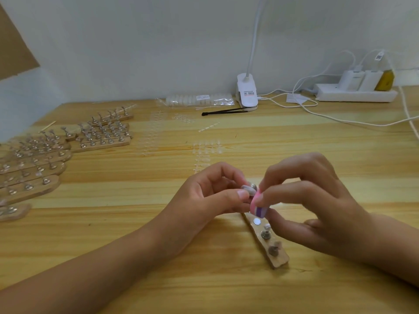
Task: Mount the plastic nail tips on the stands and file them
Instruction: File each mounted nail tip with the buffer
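Note:
My left hand (213, 196) pinches a small metal stand (251, 186) with a clear nail tip (247, 190) on it, lifted off the table. My right hand (317, 200) grips a pink and purple file block (258, 206) pressed against that tip. Under both hands lies a wooden strip (275, 257) with two metal stands (265, 233) upright on it and one bare round magnet spot (257, 221). Loose clear nail tips (207, 149) lie in rows on the table beyond my hands.
Several wooden strips with mounted stands (104, 134) fill the table's left side. At the back are a bag of nail tips (199, 99), a black tool (224, 111), a white clip lamp (247, 91), and a power strip (356, 94) with cables.

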Tool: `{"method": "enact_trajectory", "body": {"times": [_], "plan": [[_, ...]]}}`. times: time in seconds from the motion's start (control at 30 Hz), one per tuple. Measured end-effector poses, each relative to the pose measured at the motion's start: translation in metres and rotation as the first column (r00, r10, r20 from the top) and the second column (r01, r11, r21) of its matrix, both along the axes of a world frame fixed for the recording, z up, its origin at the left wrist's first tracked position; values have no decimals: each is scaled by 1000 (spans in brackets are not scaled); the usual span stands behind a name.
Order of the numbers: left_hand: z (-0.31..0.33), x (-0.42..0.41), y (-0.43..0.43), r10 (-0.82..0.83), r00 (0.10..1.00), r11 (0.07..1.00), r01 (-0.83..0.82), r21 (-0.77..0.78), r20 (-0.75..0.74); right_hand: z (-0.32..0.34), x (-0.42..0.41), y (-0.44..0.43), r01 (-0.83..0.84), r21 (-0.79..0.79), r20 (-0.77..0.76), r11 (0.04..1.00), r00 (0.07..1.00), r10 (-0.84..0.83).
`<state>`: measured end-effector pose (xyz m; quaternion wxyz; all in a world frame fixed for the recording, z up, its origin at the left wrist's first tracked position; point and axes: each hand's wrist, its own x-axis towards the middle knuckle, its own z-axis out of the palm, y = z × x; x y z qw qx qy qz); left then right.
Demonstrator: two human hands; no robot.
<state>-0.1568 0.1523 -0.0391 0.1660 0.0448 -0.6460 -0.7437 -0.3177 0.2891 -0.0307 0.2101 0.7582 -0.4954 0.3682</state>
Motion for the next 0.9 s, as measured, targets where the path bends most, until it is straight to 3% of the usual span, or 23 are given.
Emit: {"method": "enact_trajectory", "body": {"times": [0.53, 0.73, 0.9], "plan": [[0, 0, 1, 1, 1000, 1000, -1, 5, 25, -2, -3, 1, -18, -22, -76, 1000, 997, 16], [-3, -1, -2, 20, 1000, 997, -20, 72, -5, 1, -5, -2, -12, 70, 202, 997, 979, -2], [-2, -1, -2, -6, 1000, 1000, 6, 31, 1, -1, -2, 0, -109, 61, 152, 992, 983, 99]]}}
